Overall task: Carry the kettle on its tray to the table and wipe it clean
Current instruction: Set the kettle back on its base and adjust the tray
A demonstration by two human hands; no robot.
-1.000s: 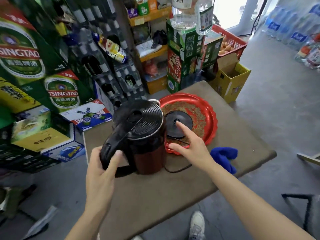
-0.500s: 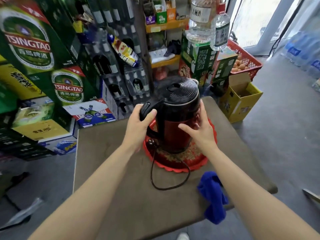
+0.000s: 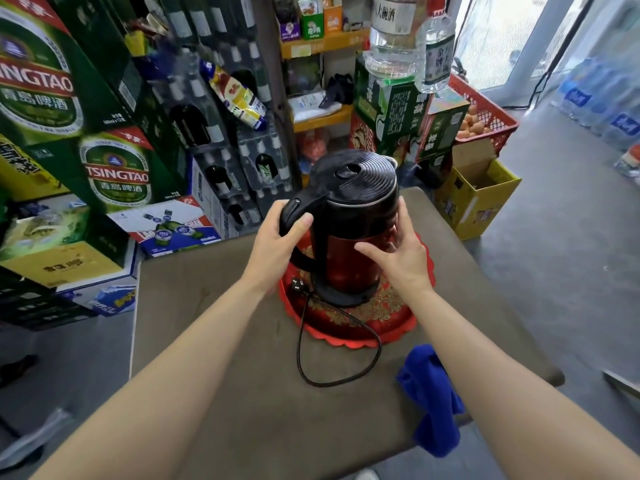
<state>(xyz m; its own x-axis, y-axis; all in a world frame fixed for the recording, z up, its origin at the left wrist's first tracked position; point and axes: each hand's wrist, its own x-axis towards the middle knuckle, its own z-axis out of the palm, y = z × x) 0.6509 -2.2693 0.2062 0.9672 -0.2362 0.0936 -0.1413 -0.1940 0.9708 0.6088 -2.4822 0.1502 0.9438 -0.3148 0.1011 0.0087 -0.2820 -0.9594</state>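
1. The kettle (image 3: 349, 233) is stood upright on its base, on the tray (image 3: 363, 323) on the table (image 3: 242, 393).
2. Its handle, pointing left, is clasped by the left hand (image 3: 277, 251).
3. The right hand (image 3: 398, 261) is spread flat against its right side.

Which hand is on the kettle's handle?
The left hand. It wraps the black handle on the kettle. The right hand lies flat against the red body on the opposite side, not on the handle.
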